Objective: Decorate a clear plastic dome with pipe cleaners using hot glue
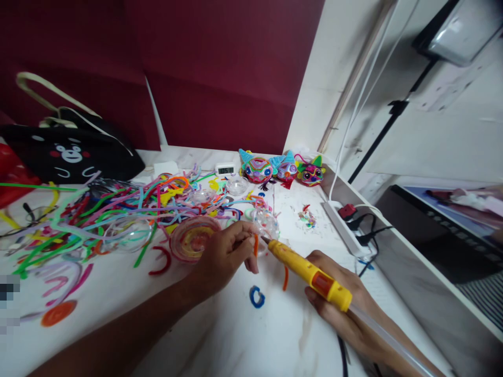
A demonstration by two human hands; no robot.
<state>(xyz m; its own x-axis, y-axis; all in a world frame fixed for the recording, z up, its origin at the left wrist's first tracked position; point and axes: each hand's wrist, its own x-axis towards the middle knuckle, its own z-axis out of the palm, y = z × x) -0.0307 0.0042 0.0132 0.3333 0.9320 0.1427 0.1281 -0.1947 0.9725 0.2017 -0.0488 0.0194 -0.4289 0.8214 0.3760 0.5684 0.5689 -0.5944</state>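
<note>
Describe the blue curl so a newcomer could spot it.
Over the white table, find the left hand. Just below it in the picture lies the curl, blue and bent almost into a ring, unlike the straighter orange strip to its right.

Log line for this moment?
left hand: holds orange strip; right hand: holds yellow glue gun; nozzle: near strip; blue ring: on table

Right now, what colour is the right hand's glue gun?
The glue gun is yellow with an orange-red patch, head view.

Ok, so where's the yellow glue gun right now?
In the head view, the yellow glue gun is right of centre in the right hand, its nozzle near the orange strip in the left hand.
</note>
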